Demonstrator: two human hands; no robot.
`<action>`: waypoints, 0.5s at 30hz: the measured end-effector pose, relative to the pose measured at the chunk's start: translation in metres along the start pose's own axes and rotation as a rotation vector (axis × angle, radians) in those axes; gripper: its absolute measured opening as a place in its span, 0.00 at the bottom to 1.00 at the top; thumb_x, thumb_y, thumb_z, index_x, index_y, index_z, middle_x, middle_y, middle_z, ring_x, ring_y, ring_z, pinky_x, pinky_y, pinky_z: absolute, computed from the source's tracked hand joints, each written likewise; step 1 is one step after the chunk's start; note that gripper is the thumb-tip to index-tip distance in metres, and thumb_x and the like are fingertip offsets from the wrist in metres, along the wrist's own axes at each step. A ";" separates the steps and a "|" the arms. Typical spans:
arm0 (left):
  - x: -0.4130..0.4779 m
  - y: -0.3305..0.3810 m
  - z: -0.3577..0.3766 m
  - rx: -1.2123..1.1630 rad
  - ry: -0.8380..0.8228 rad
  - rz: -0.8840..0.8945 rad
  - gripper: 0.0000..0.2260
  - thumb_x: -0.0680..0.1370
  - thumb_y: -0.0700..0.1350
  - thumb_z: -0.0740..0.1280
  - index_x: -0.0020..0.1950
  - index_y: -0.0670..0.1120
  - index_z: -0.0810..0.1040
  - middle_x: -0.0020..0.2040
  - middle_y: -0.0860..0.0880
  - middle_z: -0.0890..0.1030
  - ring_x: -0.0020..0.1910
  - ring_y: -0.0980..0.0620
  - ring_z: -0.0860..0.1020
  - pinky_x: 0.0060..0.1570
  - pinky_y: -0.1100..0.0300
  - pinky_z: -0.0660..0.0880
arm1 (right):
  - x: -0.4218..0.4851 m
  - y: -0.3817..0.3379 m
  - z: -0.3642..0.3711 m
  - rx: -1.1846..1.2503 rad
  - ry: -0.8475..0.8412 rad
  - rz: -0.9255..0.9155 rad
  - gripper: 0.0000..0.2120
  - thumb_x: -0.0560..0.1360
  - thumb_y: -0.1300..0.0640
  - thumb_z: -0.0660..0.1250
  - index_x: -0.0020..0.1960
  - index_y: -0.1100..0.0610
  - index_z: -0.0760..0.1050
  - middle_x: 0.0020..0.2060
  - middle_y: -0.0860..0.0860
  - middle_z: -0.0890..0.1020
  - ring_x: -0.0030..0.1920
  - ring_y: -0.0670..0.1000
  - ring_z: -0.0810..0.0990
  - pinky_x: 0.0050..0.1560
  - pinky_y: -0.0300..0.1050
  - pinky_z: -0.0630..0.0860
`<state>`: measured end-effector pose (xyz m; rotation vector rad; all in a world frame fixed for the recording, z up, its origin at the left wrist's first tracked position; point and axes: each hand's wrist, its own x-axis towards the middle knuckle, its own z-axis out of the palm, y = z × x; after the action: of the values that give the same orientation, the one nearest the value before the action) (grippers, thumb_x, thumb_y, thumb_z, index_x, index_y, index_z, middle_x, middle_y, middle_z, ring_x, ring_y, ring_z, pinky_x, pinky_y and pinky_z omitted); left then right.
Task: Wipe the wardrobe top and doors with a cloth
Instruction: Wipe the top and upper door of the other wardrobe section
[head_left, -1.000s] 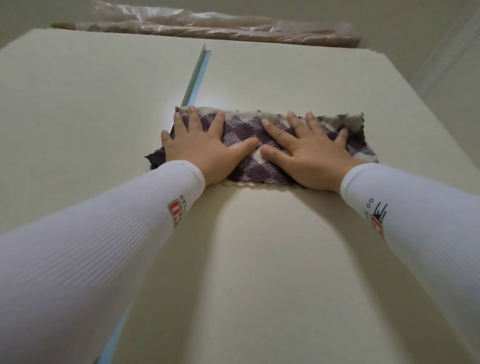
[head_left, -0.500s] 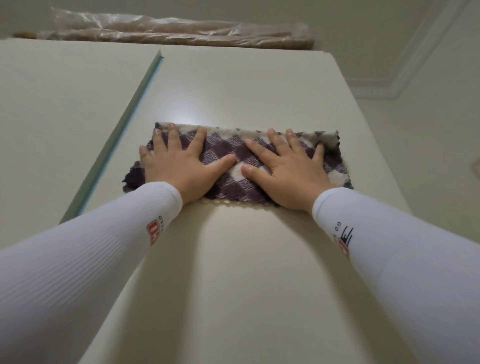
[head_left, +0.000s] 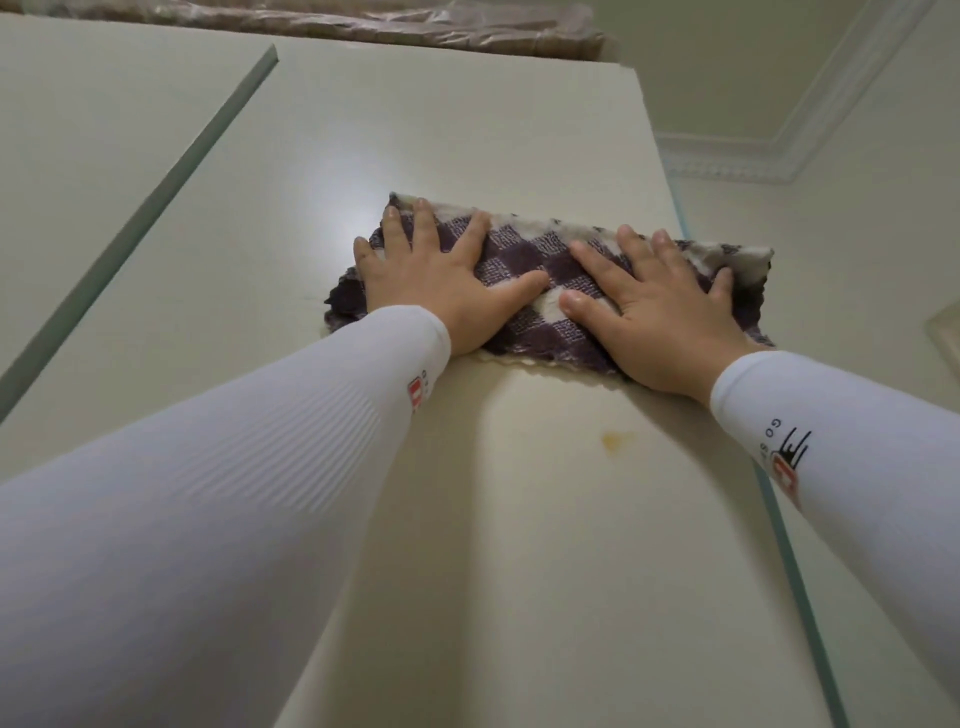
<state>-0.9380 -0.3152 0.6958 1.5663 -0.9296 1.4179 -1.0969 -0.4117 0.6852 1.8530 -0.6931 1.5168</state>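
Purple-and-cream checked woven cloth (head_left: 524, 270) under both hands: coarse, nubbly, scalloped edge. Cream wardrobe door panel (head_left: 467, 156) beneath: smooth laminate, soft sheen beyond left hand (head_left: 441, 291). White ribbed stretch-fabric sleeves (head_left: 260, 467): matt. Crinkled clear plastic wrap (head_left: 415, 26) far beyond hands: glossy.

Left hand (head_left: 447, 280), right hand (head_left: 660, 317) flat, fingers spread, arms outstretched.

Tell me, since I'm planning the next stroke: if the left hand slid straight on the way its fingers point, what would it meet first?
Bare door panel, then probably the plastic-wrapped bundle on top; left hand presses the cloth.
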 end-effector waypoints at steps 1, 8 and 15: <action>-0.003 0.000 0.000 -0.004 0.005 0.003 0.40 0.63 0.78 0.44 0.73 0.64 0.47 0.77 0.45 0.46 0.74 0.41 0.43 0.68 0.39 0.42 | -0.002 0.000 0.000 -0.004 -0.001 -0.003 0.28 0.73 0.31 0.43 0.72 0.32 0.44 0.76 0.44 0.44 0.74 0.49 0.38 0.67 0.68 0.37; -0.033 -0.004 0.000 -0.011 0.004 0.017 0.41 0.64 0.78 0.43 0.73 0.63 0.46 0.77 0.45 0.45 0.74 0.41 0.42 0.68 0.39 0.42 | -0.036 -0.005 0.009 -0.015 0.026 0.008 0.28 0.72 0.30 0.40 0.71 0.32 0.43 0.76 0.44 0.44 0.74 0.48 0.39 0.67 0.68 0.39; -0.082 -0.016 0.000 -0.052 -0.049 0.009 0.40 0.65 0.77 0.43 0.74 0.62 0.44 0.76 0.44 0.42 0.74 0.41 0.39 0.68 0.39 0.39 | -0.082 -0.025 0.012 -0.019 -0.013 0.024 0.30 0.72 0.30 0.40 0.72 0.33 0.44 0.76 0.46 0.44 0.74 0.49 0.39 0.67 0.68 0.39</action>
<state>-0.9314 -0.3084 0.6131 1.5659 -0.9962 1.3568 -1.0865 -0.4041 0.5992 1.8478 -0.7362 1.5095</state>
